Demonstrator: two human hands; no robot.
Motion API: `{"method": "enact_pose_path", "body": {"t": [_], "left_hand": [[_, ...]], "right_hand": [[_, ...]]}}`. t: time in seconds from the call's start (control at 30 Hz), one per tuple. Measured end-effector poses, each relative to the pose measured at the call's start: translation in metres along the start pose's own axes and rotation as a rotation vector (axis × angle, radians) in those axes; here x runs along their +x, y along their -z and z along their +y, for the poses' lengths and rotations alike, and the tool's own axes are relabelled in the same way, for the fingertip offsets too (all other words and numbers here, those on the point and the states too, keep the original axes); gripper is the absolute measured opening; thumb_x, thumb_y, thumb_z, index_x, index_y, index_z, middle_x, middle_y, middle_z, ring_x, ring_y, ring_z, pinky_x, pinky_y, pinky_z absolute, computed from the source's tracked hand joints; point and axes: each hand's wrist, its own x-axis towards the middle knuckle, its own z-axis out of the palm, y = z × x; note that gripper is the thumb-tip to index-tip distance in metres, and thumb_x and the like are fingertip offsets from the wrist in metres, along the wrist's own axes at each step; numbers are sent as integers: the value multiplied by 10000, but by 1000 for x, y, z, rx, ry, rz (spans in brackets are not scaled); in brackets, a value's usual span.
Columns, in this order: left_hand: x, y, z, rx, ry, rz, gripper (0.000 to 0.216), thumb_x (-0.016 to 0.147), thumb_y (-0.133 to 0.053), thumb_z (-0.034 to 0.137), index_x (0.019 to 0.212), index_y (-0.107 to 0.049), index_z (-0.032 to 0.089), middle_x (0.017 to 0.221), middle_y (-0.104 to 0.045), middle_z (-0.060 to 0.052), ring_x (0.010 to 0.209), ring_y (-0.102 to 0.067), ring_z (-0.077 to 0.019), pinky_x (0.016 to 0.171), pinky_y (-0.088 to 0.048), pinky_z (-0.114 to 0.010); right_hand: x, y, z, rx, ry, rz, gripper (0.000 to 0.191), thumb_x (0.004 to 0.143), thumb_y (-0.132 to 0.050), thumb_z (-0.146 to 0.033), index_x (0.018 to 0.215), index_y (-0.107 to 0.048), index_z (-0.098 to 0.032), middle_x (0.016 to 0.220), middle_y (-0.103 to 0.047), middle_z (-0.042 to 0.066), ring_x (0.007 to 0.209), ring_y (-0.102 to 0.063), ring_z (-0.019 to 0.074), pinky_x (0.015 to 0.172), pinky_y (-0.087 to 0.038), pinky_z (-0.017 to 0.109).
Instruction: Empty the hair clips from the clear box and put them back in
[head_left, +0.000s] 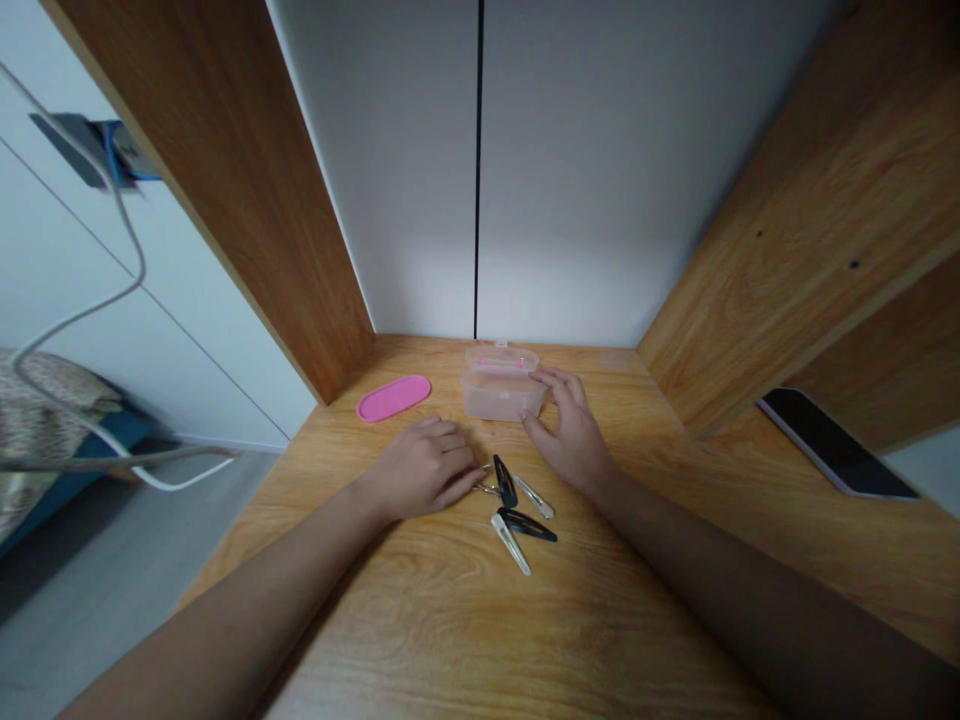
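Both hands (pixel 424 468) (pixel 571 432) forward, palms down.
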Motion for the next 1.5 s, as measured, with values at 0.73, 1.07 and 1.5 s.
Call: {"method": "enact_pose_path", "body": {"t": [0.73,1.07,1.5], "left_hand": [[-1,-2,2,-85,106,17,111,973,-468,239,974,-559,175,808,-655,-46,717,-588,-175,689,-448,-293],[-1,0,-2,28,132,-36,165,967,-483,242,896,-616,177,803,-647,-52,770,-563,-198,713,-412,-334],[6,6,23,-313,-160,-95,387,894,-634,532,1145,-691,243,1050,-631,-85,984,-586,-228,859,-449,-375]], "right_hand": [[-7,19,-24,164,569,-134,195,831,-617,-148,989,-632,-261,842,-684,36,802,-628,216,760,-516,398],[-6,16,-19,116,636,-335,271,937,-518,-246,669,-547,-226,584,-579,3,575,-498,155,618,-378,325],[-8,13,-15,145,599,-588,379,977,-385,-221,645,-566,-216,573,-579,12,562,-551,153,623,-399,294]]}}
